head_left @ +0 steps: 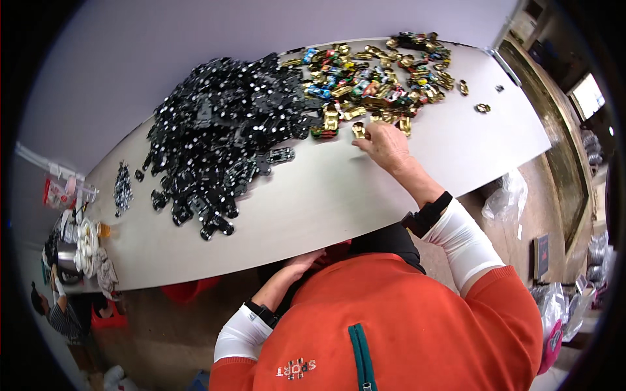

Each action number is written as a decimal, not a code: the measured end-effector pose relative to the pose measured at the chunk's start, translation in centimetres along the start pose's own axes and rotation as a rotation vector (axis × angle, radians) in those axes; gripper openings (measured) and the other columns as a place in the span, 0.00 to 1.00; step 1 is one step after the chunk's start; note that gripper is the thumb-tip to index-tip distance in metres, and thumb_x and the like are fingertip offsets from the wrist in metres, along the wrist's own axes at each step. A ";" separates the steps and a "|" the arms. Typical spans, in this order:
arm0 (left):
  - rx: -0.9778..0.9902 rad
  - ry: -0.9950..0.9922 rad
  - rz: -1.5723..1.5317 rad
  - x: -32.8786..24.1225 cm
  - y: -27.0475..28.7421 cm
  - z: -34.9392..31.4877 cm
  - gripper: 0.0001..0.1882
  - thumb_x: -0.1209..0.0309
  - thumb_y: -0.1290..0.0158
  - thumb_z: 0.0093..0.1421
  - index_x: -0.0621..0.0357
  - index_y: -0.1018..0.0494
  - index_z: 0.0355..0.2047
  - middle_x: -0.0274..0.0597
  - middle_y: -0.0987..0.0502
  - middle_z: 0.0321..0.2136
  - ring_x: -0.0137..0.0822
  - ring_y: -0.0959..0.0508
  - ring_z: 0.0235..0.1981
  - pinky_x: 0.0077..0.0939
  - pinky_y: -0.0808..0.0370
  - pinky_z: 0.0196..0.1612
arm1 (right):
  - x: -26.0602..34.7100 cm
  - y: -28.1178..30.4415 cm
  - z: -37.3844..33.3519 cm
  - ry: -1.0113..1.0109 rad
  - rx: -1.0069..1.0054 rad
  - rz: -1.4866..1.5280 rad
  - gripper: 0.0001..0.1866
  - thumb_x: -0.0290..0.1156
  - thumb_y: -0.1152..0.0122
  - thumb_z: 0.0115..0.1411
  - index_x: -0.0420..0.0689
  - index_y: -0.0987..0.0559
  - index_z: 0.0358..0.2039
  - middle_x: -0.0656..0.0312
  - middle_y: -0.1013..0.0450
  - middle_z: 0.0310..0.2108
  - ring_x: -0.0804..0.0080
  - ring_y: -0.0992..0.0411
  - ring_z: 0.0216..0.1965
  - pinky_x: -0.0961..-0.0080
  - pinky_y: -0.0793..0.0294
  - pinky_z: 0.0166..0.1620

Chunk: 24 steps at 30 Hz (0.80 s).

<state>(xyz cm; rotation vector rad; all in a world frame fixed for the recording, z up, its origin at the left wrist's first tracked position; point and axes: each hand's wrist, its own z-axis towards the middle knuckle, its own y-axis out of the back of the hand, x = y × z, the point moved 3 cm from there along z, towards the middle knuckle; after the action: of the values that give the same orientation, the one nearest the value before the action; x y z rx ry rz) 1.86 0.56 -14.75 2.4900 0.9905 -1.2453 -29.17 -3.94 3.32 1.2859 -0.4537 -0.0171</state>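
Observation:
My right hand is over the table, thumb and fingers pinched on a small gold toy car body. Just beyond it spreads a pile of gold and coloured toy car bodies. A gold car body lies at the pile's near edge, left of that hand. To the left rises a large heap of black toy car chassis with pale wheel dots. Low by my lap, at the table's front edge, rests my left hand; its fingers are mostly hidden.
A small pile of silvery parts lies on the table's left side. Dishes and a metal pot stand at the far left end, with a person beyond. A clear plastic bag sits past the right edge.

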 end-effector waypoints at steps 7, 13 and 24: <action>0.066 -0.386 0.677 -9.3 2.9 -14.9 0.12 0.71 0.45 0.55 0.66 0.25 0.37 0.43 0.23 0.25 0.31 0.23 0.25 0.24 0.27 0.29 | 0.6 -0.6 1.3 0.084 0.075 -0.058 0.10 0.33 0.37 0.48 0.40 0.23 0.25 0.49 0.28 0.28 0.52 0.28 0.35 0.59 0.29 0.38; -1.342 -0.552 0.861 -10.8 13.8 -17.1 0.16 0.75 0.39 0.47 0.66 0.26 0.38 0.44 0.29 0.27 0.37 0.28 0.22 0.29 0.30 0.27 | 4.0 -0.5 -0.6 -0.037 0.482 0.611 0.03 0.21 0.43 0.50 0.36 0.27 0.26 0.59 0.32 0.19 0.73 0.34 0.17 0.76 0.34 0.20; -1.391 -0.503 0.874 -12.8 12.4 -10.9 0.23 0.67 0.37 0.46 0.67 0.31 0.39 0.50 0.27 0.31 0.48 0.25 0.32 0.38 0.28 0.35 | 2.6 -1.1 -1.5 0.146 0.332 0.371 0.11 0.24 0.43 0.49 0.36 0.23 0.35 0.53 0.30 0.25 0.61 0.30 0.29 0.69 0.31 0.35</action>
<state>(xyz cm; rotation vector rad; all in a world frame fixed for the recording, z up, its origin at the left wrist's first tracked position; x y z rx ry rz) 11.36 -10.26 0.36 1.1249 0.2804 -0.4694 -26.00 -3.58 2.87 1.4971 -0.5785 0.4781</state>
